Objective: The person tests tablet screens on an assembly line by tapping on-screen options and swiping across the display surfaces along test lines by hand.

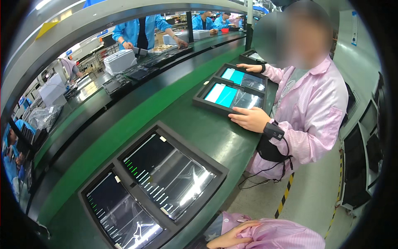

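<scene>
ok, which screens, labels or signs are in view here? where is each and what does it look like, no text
Near tray: dark, on the green bench, two glossy black panels, small white tabs, green tick marks.
Far tray: by a co-worker's hand, two panels with white-and-cyan film.
Hand: on a pink sleeve at the bottom edge, off the trays; which hand, I cannot tell.
Yellow tag: overhead rail, upper left.
White sign: on a wall, upper right.
White boxes: stacked beyond the belt.

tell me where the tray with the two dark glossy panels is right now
In the head view it sits low and left of centre on the green bench, the tray with the two dark glossy panels just left of the person's own hand.
</scene>
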The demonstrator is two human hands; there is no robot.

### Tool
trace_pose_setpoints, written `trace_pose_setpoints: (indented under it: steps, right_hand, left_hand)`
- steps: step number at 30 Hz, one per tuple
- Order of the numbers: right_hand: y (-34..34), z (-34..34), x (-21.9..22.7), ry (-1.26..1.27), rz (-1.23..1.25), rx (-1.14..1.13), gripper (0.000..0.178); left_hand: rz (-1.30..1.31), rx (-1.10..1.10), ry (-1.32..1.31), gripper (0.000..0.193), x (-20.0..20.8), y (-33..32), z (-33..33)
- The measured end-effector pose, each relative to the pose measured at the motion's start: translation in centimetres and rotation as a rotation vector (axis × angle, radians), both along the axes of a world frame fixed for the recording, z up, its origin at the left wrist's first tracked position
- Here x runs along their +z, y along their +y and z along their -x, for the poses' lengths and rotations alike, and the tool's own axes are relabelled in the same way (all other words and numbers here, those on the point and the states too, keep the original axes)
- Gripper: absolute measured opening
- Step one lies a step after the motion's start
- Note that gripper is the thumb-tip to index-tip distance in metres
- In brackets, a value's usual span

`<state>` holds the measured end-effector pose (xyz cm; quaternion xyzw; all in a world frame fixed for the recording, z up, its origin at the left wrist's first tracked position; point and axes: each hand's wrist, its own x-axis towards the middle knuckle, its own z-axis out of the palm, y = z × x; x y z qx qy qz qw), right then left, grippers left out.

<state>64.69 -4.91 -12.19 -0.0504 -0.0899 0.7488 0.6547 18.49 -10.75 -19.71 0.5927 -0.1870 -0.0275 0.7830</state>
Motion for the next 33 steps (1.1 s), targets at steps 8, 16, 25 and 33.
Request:
trace_pose_setpoints:
  steps: [8,16,25,33]
  right_hand:
    - [-5.2,41.6,7.2,-0.871,-0.573,0.272,0.033]
    - [-9.2,40.0,2.0,-1.344,-0.696,0.274,0.035]
    - [3.6,31.8,12.6,-2.086,-0.683,-0.406,0.045]
    - [13.1,31.5,8.2,-2.235,-0.628,-0.481,0.034]
  left_hand:
    - [0.123,-0.043,0.219,0.044,-11.3,-2.4,-1.3]
    - [0.649,0.302,0.657,0.035,-3.7,0.0,4.7]
    - [-0.561,0.721,0.295,0.040,18.9,5.8,20.4]
    - [-1.545,1.714,0.583,0.030,17.5,20.9,21.9]
